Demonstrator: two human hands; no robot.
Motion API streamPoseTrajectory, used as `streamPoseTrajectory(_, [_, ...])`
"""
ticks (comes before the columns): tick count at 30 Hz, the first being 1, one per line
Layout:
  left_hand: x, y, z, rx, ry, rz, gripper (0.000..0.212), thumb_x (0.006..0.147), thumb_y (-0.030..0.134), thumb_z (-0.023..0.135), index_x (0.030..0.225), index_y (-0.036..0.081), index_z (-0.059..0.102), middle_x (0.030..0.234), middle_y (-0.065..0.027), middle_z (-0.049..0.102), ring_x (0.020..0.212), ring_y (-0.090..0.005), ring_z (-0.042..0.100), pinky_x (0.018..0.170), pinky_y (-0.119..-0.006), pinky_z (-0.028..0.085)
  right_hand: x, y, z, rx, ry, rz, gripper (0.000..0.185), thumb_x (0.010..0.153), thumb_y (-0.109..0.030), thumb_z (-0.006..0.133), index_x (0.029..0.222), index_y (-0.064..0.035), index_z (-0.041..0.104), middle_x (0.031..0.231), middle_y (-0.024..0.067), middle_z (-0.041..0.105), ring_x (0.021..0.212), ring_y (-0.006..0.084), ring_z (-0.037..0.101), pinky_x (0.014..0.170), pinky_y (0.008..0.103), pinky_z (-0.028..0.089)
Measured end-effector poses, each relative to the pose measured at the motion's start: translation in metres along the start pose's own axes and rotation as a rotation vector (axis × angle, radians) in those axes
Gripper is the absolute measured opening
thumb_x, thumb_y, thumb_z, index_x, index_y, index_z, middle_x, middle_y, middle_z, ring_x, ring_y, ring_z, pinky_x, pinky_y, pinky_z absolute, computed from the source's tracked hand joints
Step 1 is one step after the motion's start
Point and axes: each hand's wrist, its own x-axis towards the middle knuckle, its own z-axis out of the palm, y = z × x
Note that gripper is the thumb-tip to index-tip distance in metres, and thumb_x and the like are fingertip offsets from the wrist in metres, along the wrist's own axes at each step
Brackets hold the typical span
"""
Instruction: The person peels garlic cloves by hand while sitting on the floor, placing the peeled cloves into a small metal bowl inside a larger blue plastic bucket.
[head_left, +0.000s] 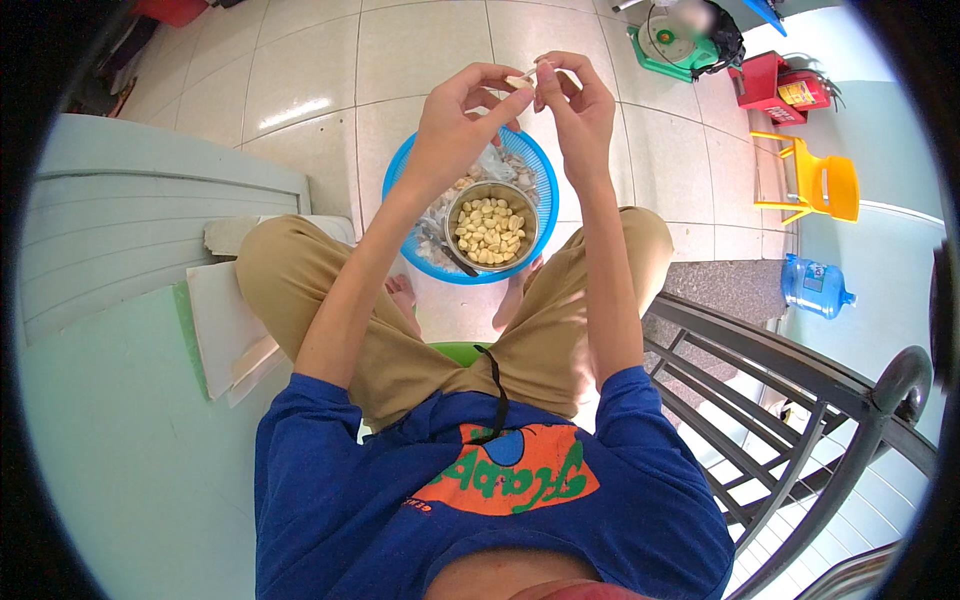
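Between the thumb and fingers of my left hand is a pale garlic clove, raised above the far side of a blue plastic basket. My right hand meets it from the right, fingertips pinching a thin pale piece, probably garlic skin; it is too small to be sure. A round steel bowl of peeled garlic cloves sits in the basket. Around the bowl lie papery garlic skins and a clear plastic bag. A dark handle-like object rests against the bowl's near left side.
Beyond on the tiled floor stands a green dial scale. At right are a fire extinguisher by a red box, a yellow chair, a blue water jug and a metal railing. A pale panel borders my left.
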Motion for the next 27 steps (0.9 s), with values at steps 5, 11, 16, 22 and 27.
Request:
streamPoseTrajectory(5, [0.0000,0.0008,0.0001,0.000,-0.004,-0.001,0.033,0.092,0.023,0.072,0.114,-0.001,0.065,0.096,-0.0061,0.071,0.075,-0.0120,0.067,0.059,-0.024,0.051,-0.0001,0.0015,-0.0016,0.008,0.005,0.005,0.014,0.096,-0.015,0.068,0.104,-0.0046,0.062,0.074,0.0003,0.063,0.067,0.0059,0.057,0.058,0.0203,0.045])
streamPoseTrajectory(11, [0.0001,-0.0003,-0.0003,-0.032,-0.003,-0.005,0.031,0.092,0.021,0.072,0.112,-0.001,0.066,0.096,-0.0053,0.070,0.073,-0.0113,0.067,0.057,-0.024,0.051,-0.0003,0.0006,-0.0003,0.013,0.021,0.011,0.015,0.096,-0.016,0.069,0.104,-0.0046,0.063,0.073,0.0004,0.062,0.066,0.0061,0.057,0.057,0.0204,0.045])
streamPoseTrajectory(16, [-0.0003,0.0017,-0.0009,0.004,-0.035,-0.016,0.032,0.096,0.022,0.068,0.120,0.000,0.063,0.097,-0.0054,0.070,0.078,-0.0103,0.065,0.061,-0.024,0.048,-0.0001,0.0006,-0.0010,-0.002,0.029,0.020,0.016,0.096,-0.017,0.069,0.104,-0.0043,0.063,0.072,0.0008,0.062,0.066,0.0062,0.057,0.057,0.0204,0.045])
streamPoseTrajectory(22, [0.0005,-0.0018,-0.0019,-0.005,-0.034,-0.021,0.033,0.098,0.021,0.065,0.123,0.000,0.062,0.103,-0.0073,0.070,0.076,-0.0098,0.063,0.060,-0.024,0.048,0.0000,0.0017,-0.0012,0.013,0.037,0.033,0.016,0.096,-0.017,0.069,0.104,-0.0043,0.063,0.072,0.0008,0.062,0.066,0.0060,0.057,0.057,0.0205,0.044])
streamPoseTrajectory(27, [0.0004,-0.0032,-0.0028,0.000,-0.046,-0.032,0.033,0.100,0.020,0.062,0.126,0.000,0.061,0.107,-0.0086,0.070,0.075,-0.0096,0.061,0.059,-0.024,0.047,-0.0001,0.0029,-0.0013,0.026,0.043,0.035,0.016,0.096,-0.017,0.069,0.104,-0.0042,0.063,0.073,0.0009,0.062,0.067,0.0060,0.057,0.057,0.0204,0.044])
